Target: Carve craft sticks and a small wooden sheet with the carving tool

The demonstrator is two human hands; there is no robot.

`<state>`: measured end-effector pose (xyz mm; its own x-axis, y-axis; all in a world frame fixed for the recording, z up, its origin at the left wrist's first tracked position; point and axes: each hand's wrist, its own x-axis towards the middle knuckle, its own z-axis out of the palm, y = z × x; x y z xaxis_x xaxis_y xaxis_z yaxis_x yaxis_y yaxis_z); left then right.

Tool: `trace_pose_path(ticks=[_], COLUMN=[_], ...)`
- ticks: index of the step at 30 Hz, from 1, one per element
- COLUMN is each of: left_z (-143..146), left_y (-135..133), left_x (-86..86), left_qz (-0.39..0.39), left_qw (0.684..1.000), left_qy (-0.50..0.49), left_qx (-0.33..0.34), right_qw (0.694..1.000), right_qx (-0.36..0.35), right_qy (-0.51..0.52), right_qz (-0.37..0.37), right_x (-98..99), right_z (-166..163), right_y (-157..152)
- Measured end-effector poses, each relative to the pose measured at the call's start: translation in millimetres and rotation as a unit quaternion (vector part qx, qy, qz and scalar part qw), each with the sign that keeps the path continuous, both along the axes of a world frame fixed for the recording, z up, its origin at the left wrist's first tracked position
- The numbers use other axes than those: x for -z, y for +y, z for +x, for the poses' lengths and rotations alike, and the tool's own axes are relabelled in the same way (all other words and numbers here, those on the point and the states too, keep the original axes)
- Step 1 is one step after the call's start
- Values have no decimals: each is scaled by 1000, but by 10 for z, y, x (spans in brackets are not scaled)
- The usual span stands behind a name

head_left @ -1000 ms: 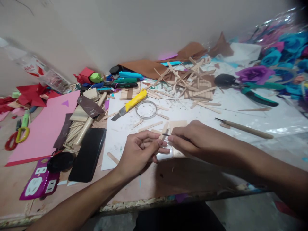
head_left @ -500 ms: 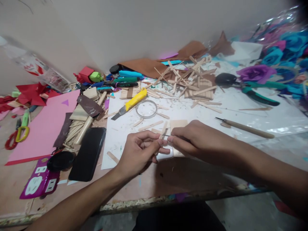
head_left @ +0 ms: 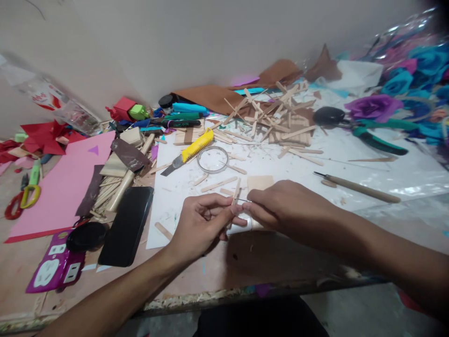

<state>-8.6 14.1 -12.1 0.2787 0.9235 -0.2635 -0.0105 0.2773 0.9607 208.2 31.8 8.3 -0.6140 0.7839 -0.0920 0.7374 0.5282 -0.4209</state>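
Observation:
Between the thumb and fingers of my left hand (head_left: 199,227) a short piece of wooden craft stick (head_left: 237,189) is pinched, its upper end pointing away from me. My right hand (head_left: 293,206) is closed around a tool with a thin metal shaft (head_left: 242,200); its handle is hidden in the fingers. The shaft's tip meets or lies just beside the stick; I cannot tell which. Under the hands, near the table's front edge, lies a white rounded object (head_left: 240,227), partly covered. A flat square of wood (head_left: 260,181) sits just beyond my right hand.
White paper (head_left: 185,196) carries a yellow box cutter (head_left: 197,146), a clear ring (head_left: 213,159) and loose sticks. A stick pile (head_left: 280,112) stands behind. A carving tool (head_left: 365,188) and pliers (head_left: 379,138) lie right; a phone (head_left: 126,227), purple power strip (head_left: 56,267) and scissors (head_left: 30,194) lie left.
The stick in my left hand has turned slightly more upright. A little more of the metal shaft shows between the hands. The view has shifted slightly.

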Motion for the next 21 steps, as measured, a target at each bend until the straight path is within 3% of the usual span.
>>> trace_pose_path(ticks=[5,15,18,21], left_z=[-5,-8,-18,-28], left_y=[-4,-4,6,25], left_x=[-14,-13,-8,14], left_qz=[14,22,18,11], left_qw=[1000,1000,1000,999], left_qy=[14,3,-9,-45], left_qx=[12,10,14,8], right_qw=[995,991,994,1000], right_qx=[-54,-54,-45,-16], right_qy=[-2,-36,-32,13], right_qz=[89,117,97,21], right_x=[85,64,42,-28], right_z=[63,59,46,11], right_y=[-17,-28,-11,27])
